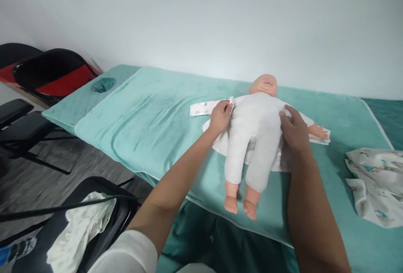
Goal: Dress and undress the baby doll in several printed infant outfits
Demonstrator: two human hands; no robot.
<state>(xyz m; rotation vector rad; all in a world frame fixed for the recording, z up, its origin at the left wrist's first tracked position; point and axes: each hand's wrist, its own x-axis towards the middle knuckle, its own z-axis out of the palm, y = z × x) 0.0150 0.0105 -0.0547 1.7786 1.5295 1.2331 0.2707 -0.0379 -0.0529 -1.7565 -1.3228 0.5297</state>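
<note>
A baby doll (260, 115) with a white cloth body lies on its back, its head toward the wall and its bare feet toward me. Beneath it is spread a white printed baby shirt (203, 108), sleeves out to both sides. My left hand (221, 117) pinches a white edge of the shirt by the doll's shoulder on the left. On the other side, my right hand (295, 128) has its fingers bent against the doll's side, below the armpit; its palm side is hidden. The doll's right-hand arm lies over the shirt sleeve there, and its other arm is largely hidden.
The doll lies on a green-covered massage table (151, 109) against a white wall. Crumpled printed cloth (376, 185) lies at the right. A black chair (103, 218) at lower left holds another cloth (85, 227) and a bottle (19, 250). Red-and-black chairs (53, 71) stand behind.
</note>
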